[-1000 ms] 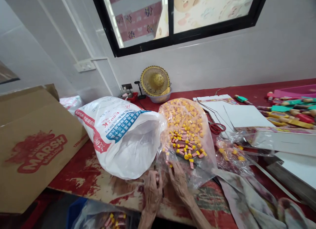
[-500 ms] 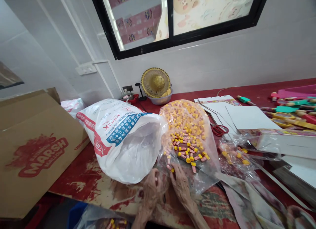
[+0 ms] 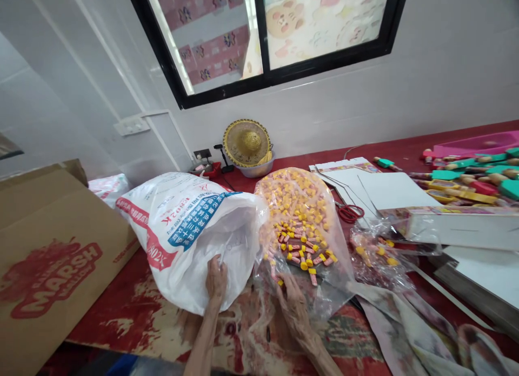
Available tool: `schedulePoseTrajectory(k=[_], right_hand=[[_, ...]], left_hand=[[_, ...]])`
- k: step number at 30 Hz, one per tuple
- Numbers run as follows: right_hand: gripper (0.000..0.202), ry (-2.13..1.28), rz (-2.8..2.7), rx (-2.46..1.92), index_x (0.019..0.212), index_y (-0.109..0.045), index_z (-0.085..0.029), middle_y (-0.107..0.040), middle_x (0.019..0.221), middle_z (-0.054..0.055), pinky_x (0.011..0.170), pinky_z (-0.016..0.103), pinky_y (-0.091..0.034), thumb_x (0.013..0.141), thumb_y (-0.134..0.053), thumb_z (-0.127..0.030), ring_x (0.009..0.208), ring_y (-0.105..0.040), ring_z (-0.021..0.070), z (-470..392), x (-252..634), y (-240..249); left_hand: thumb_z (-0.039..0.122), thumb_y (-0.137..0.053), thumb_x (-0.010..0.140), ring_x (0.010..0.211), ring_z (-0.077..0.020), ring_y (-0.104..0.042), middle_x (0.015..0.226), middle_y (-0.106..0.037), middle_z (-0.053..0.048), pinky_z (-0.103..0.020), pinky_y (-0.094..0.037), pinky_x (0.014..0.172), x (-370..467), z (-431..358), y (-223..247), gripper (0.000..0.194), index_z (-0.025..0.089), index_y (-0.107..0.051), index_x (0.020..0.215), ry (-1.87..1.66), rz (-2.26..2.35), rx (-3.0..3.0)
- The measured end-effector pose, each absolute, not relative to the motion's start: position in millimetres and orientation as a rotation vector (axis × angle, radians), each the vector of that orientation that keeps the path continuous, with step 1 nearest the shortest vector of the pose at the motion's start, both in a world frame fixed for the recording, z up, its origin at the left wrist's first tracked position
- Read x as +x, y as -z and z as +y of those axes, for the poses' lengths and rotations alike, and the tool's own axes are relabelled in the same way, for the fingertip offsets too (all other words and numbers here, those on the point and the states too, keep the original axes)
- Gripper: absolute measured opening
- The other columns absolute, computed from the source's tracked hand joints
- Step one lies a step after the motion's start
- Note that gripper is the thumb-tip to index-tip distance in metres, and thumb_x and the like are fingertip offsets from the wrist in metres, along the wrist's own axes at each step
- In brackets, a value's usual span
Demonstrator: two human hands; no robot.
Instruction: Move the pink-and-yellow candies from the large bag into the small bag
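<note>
Yellow-capped pieces [image 3: 304, 251] lie heaped in the large clear bag [image 3: 333, 287], mid-counter [image 3: 133, 314], right of the white sack [image 3: 186, 195]. The far ones sit under film; the near ones are loose towards the mouth.

Right hand [image 3: 294, 303]: fingers bent at the bag's near left edge, by a capped piece; whether the grip is clamped on it cannot be told. Left hand [image 3: 216, 278]: at the sack's open mouth, fingers curled; its grip is likewise hidden.

Risks, as judged: a drag on the thin film could spill pieces onto the counter, since the mouth faces the near edge. The sack's soft lip could fold under the left wrist and close the opening.

Containers: the sack's deep end is out of sight. A small clear bag [image 3: 379, 249], to the right, shows a few yellow-ended items. The far basin [image 3: 254, 171] holds a hat-like disc [image 3: 246, 142], leaning. The cardboard carton [image 3: 87, 224], at left, does not show its contents.
</note>
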State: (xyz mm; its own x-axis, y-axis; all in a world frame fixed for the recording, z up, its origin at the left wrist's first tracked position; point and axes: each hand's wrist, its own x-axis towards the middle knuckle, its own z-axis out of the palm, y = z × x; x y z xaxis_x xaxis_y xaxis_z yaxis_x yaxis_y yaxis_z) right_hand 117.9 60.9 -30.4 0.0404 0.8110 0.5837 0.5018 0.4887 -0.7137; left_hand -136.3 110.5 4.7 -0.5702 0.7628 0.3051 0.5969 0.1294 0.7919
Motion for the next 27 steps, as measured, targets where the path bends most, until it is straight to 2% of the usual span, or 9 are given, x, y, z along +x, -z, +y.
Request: schedulePoseTrajectory(k=[2,5,8,12,16,19,22,24,27], right_hand=[[0.032,-0.331,-1.618,-1.147,0.119,-0.071,-0.025,-0.075,0.109,0.008,0.084,0.033,-0.060,0.110,-0.040,-0.025,0.098,-0.073,0.0212,56.3,116.9,31.1],[0.033,-0.442,-1.675,-1.147,0.109,-0.073,-0.025,-0.074,0.101,0.007,0.078,0.031,-0.058,0.110,-0.041,-0.029,0.090,-0.072,0.0207,49.7,117.1,26.7],[0.035,-0.702,-1.619,-1.166,0.090,-0.071,-0.025,-0.070,0.085,0.004,0.069,0.030,-0.053,0.108,-0.048,-0.043,0.076,-0.066,0.0198,48.9,122.5,15.3],[0.043,-1.189,-1.435,-1.136,0.089,-0.071,-0.022,-0.063,0.071,-0.001,0.060,0.025,-0.043,0.096,-0.064,-0.063,0.064,-0.055,0.0151,52.7,136.3,-2.0],[0.050,-1.471,-1.379,-1.033,0.088,-0.069,-0.020,-0.059,0.066,-0.005,0.057,0.022,-0.038,0.085,-0.073,-0.070,0.061,-0.051,0.0118,51.8,148.5,-12.9],[0.043,-1.394,-1.453,-1.030,0.083,-0.067,-0.021,-0.055,0.063,-0.006,0.057,0.022,-0.038,0.091,-0.069,-0.063,0.060,-0.049,0.0118,48.4,152.7,-15.6],[0.025,-1.204,-1.541,-1.064,0.087,-0.065,-0.022,-0.057,0.068,-0.005,0.061,0.023,-0.041,0.097,-0.061,-0.044,0.062,-0.051,0.0129,45.2,152.8,-13.0],[0.011,-1.050,-1.593,-1.068,0.091,-0.064,-0.022,-0.061,0.077,-0.003,0.066,0.025,-0.046,0.094,-0.055,-0.028,0.067,-0.055,0.0140,43.9,151.0,-8.3],[0.018,-0.864,-1.624,-1.089,0.092,-0.062,-0.023,-0.064,0.087,0.000,0.073,0.027,-0.050,0.084,-0.048,-0.015,0.075,-0.059,0.0163,43.5,146.7,0.2]], left_hand=[[0.039,-0.057,0.083,0.079,-0.0216,-0.066,0.092,-0.069,-0.007,-0.032,-0.054,0.070,-134.8,102.2,-12.0,0.031,0.020,-0.068,0.104,-1.472,2.142,1.181],[0.056,-0.062,0.077,0.054,-0.0119,-0.048,0.076,-0.064,0.000,-0.025,-0.039,0.051,-124.8,80.2,-27.7,0.048,0.017,-0.067,0.105,-1.489,1.906,1.035],[0.059,-0.070,0.073,0.051,-0.0074,-0.040,0.075,-0.062,0.002,-0.021,-0.032,0.049,-107.1,54.3,-44.3,0.054,0.016,-0.067,0.105,-1.403,1.635,1.007],[0.060,-0.072,0.073,0.050,-0.0064,-0.039,0.069,-0.058,0.005,-0.020,-0.030,0.048,-84.8,34.4,-56.6,0.049,0.017,-0.067,0.095,-1.164,1.504,1.082],[0.064,-0.069,0.074,0.048,-0.0063,-0.037,0.063,-0.054,0.007,-0.021,-0.028,0.048,-66.1,35.5,-53.6,0.049,0.018,-0.065,0.090,-0.971,1.417,1.173],[0.068,-0.066,0.075,0.044,-0.0072,-0.036,0.059,-0.052,0.008,-0.022,-0.027,0.046,-53.2,40.8,-48.0,0.051,0.019,-0.063,0.088,-0.865,1.394,1.215],[0.066,-0.062,0.079,0.047,-0.0099,-0.043,0.059,-0.054,0.006,-0.024,-0.036,0.050,-44.8,44.7,-45.3,0.046,0.020,-0.062,0.083,-0.908,1.467,1.332],[0.061,-0.062,0.080,0.055,-0.0132,-0.053,0.062,-0.058,0.004,-0.026,-0.045,0.058,-41.6,46.6,-45.8,0.040,0.021,-0.062,0.079,-0.956,1.546,1.454],[0.055,-0.063,0.082,0.067,-0.0168,-0.062,0.070,-0.066,0.001,-0.028,-0.051,0.068,-37.0,49.0,-48.6,0.032,0.023,-0.064,0.080,-0.946,1.626,1.620]])
